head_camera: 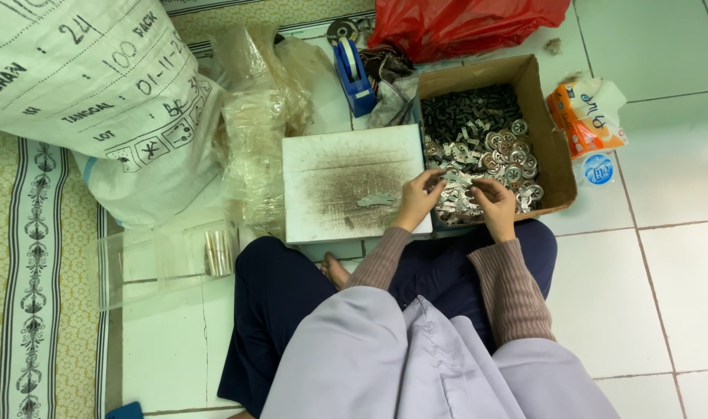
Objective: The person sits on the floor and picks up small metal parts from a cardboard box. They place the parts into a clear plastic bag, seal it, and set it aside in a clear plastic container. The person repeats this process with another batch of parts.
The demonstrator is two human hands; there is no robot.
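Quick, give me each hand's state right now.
Left hand: fingers curled, pinching a small metal piece over the cardboard box.
Right hand: fingers curled on the same metal piece; exact grip cannot be told.

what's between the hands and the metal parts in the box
Nothing visible. Both the left hand and right hand are already over the near edge of the cardboard box, fingers on the metal parts. The white board lies beside it, left.

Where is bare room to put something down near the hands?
The white board is mostly bare, bordered by the cardboard box, plastic bags and the left hand. Tiles right of the box are bare too. The box, where the right hand works, is crowded.
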